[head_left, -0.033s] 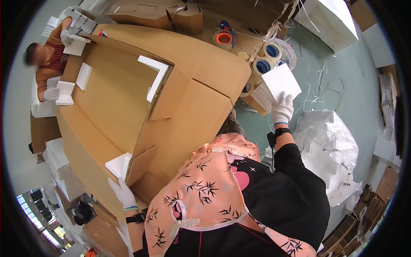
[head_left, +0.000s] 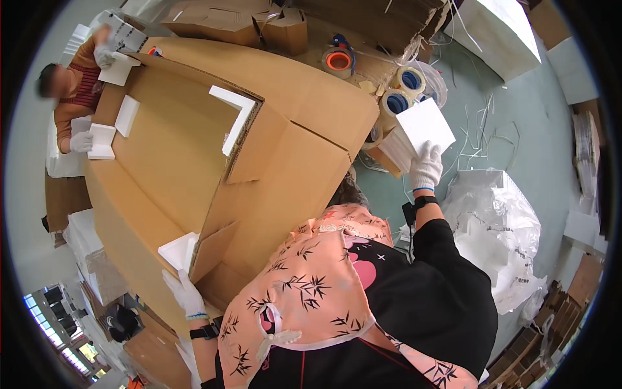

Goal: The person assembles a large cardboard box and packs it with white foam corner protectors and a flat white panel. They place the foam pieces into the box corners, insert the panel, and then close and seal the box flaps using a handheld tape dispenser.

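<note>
white foam block lies under the right fingers, can't tell if gripping; left fingers spread beside carton

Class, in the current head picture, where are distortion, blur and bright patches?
In the head view, the cardboard carton has bowed outer edges; same view, the co-worker's head is blurred; same view, the windows at lower left glow bright and the plastic wrapping shows glossy highlights, while the right hand looks fairly crisp.

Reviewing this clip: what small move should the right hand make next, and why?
Probably lift the white piece toward the open carton: the right hand rests on it, and other white pieces sit against the carton's walls.
</note>
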Demonstrator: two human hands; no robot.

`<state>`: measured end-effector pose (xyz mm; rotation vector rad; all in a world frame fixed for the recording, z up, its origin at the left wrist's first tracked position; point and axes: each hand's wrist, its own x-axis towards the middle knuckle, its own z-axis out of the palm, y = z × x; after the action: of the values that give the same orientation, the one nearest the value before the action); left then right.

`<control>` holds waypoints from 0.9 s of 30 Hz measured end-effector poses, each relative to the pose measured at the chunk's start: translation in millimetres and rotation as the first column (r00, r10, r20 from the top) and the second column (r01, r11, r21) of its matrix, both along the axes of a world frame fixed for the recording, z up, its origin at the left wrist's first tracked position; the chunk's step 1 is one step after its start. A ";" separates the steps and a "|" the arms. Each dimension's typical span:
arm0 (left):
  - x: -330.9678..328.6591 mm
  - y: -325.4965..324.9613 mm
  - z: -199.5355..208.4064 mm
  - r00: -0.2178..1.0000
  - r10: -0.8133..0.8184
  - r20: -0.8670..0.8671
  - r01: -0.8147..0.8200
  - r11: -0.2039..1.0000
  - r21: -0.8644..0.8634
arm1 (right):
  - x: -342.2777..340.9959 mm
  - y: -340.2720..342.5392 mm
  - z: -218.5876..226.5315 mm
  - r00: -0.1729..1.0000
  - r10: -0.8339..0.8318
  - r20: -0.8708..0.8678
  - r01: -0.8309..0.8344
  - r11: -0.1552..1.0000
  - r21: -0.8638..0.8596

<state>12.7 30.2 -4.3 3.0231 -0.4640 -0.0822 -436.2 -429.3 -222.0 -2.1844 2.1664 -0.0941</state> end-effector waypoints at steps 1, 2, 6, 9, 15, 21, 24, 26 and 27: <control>-0.2 1.3 -2.8 1.000 0.006 0.006 -0.006 1.000 -0.018 | -0.8 0.7 -1.6 1.000 -0.007 0.021 0.007 1.000 0.001; -0.3 3.7 -5.5 1.000 0.010 0.013 -0.009 0.999 -0.036 | -1.8 1.7 -4.4 0.999 -0.015 0.041 0.015 1.000 0.002; -4.7 5.4 -5.4 1.000 0.005 0.028 -0.006 1.000 0.013 | -13.9 11.2 -19.0 0.991 0.105 0.078 -0.084 0.970 -0.229; -2.3 4.0 -3.8 0.999 -0.025 0.031 0.025 1.000 0.003 | -18.3 18.1 -21.3 0.991 0.082 0.109 -0.044 0.950 -0.309; -10.5 3.4 -4.9 1.000 -0.003 0.018 0.004 0.998 -0.060 | -5.1 17.0 44.0 0.994 0.091 0.054 -0.041 0.803 -0.595; -13.1 20.4 -29.7 0.994 0.071 0.085 -0.055 0.982 -0.180 | 98.0 -31.3 157.1 0.617 0.613 0.493 -0.152 0.707 -0.691; 0.9 -4.8 -32.9 0.995 0.037 0.093 -0.026 0.993 -0.111 | 172.9 -31.8 193.8 0.231 0.690 0.686 -0.298 0.721 -0.626; 3.9 -18.9 -21.1 0.999 0.032 0.005 -0.031 0.993 -0.111 | 228.7 -11.0 232.8 0.052 0.703 0.709 -0.584 0.598 -0.549; -2.3 -9.0 -16.4 0.997 0.077 0.006 -0.076 0.991 -0.109 | 265.9 10.7 251.6 0.049 0.821 0.569 -0.679 0.445 -0.584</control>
<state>10.3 21.2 -20.6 2.9318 -0.3409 -0.0360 -170.3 -418.6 29.6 -2.2971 0.3185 -1.0111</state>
